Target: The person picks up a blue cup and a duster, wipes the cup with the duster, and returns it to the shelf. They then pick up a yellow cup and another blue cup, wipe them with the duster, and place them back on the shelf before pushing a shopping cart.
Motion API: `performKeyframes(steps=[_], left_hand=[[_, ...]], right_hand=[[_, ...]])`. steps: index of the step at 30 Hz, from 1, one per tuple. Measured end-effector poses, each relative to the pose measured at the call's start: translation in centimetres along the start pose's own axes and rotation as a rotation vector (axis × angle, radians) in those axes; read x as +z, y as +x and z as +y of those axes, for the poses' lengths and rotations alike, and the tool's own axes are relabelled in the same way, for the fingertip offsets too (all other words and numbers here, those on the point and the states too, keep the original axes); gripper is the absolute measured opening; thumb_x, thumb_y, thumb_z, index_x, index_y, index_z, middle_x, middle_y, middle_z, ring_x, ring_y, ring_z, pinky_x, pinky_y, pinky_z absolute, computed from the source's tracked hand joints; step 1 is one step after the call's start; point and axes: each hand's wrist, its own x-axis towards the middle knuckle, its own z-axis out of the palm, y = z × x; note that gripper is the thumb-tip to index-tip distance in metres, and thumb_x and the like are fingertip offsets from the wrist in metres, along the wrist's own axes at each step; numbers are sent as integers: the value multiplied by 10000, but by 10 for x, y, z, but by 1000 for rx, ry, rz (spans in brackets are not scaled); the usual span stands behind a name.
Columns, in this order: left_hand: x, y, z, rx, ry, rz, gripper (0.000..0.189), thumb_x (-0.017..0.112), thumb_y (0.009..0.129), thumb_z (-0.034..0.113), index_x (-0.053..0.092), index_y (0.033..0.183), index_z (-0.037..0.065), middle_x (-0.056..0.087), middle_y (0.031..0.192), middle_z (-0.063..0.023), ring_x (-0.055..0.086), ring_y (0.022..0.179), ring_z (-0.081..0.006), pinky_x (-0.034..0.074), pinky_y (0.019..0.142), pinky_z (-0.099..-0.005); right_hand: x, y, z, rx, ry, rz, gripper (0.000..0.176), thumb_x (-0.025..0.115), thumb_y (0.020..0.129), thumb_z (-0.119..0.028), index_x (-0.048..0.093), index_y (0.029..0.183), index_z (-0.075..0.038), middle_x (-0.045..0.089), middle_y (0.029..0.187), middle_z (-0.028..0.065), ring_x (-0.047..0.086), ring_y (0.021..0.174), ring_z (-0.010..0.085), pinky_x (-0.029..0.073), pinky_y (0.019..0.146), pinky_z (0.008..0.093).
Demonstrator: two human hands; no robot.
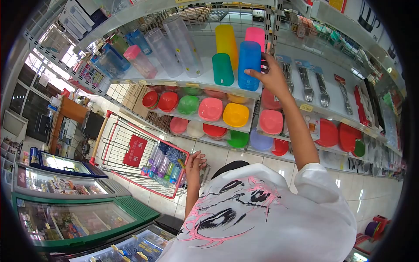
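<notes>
My right hand (273, 75) is wrapped round the right side of a tall blue plastic tumbler (249, 59) at the front edge of the shelf, thumb across its front. Close beside it stand a shorter green tumbler (223, 70), a yellow one (226, 41) and a pink one (255, 36) partly hidden behind the blue. Low on the left, my left hand (195, 162) holds nothing, its fingers loosely bent and apart. It is right by the corner of a red-rimmed shopping cart (185, 172), near a blue-grey fluffy duster (174, 156) among the goods inside.
Clear tall containers (181, 43) and water bottles (139, 61) fill the shelf's left part. Packed cutlery (305, 83) lies to the right. Colored bowls (210, 109) line the lower shelves. Chest freezers (78, 220) stand at lower left, beyond the cart.
</notes>
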Motion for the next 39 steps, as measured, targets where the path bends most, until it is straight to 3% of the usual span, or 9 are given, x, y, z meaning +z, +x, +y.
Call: performKeyframes(steps=[4,11,16,19,26,30,34,37,39], left_hand=[[24,10,17,8,35,-83,321,533,963,216,557,1211,13,627,1079,-84,605,888,-129,490,793,-252],[105,56,109,430,274,-402,332,556,948,138,524,1244,-11,596,1193,-104,562,1118,-186,432,979,-318],[168,96,142,638,225,-587,531,571,935,104,358,1410,-4,443,1395,-174,444,1293,-253,378,1037,-327],[192,112,140,573,158,-570,614,576,927,94,280,1459,13,385,1443,-188,370,1351,-281,350,1067,-350],[200,130,132,506,288,-681,631,576,921,103,273,1468,19,385,1447,-205,380,1338,-288,400,1028,-348],[200,131,128,614,392,-624,585,626,901,184,396,1410,8,452,1400,-190,420,1305,-278,352,1050,-365],[199,130,132,690,423,-625,578,628,900,198,411,1411,39,471,1387,-180,475,1243,-250,370,1022,-342],[196,128,136,662,434,-636,548,621,905,196,432,1396,44,493,1362,-171,480,1234,-247,389,999,-324],[190,124,139,700,471,-610,514,615,908,191,456,1372,37,515,1335,-165,494,1218,-242,399,986,-315]], right_hand=[[1,-5,1,-29,-74,34,770,819,688,-335,490,1287,20,561,1189,184,573,1111,292,477,942,386],[1,-10,8,-61,-95,40,793,815,689,-366,485,1299,18,554,1194,191,570,1106,304,471,940,394],[-2,-20,1,-2,-35,20,823,817,684,-393,477,1307,24,548,1217,201,567,1123,297,465,946,405],[3,-34,23,41,-3,22,837,821,684,-403,473,1309,31,531,1258,215,553,1157,300,464,955,402],[14,-52,23,75,92,54,782,789,757,-308,414,1346,43,510,1282,240,551,1164,321,459,968,401],[16,-55,19,86,15,95,744,786,771,-251,418,1354,27,535,1278,194,586,1108,262,487,913,362],[20,-52,23,65,35,106,731,784,773,-262,428,1343,29,537,1276,195,591,1097,262,490,898,363],[17,-54,15,96,55,107,734,773,771,-309,442,1322,46,529,1259,232,561,1135,330,462,948,405],[16,-51,5,20,-88,171,721,761,782,-322,445,1326,29,502,1288,234,529,1174,337,435,980,419]])
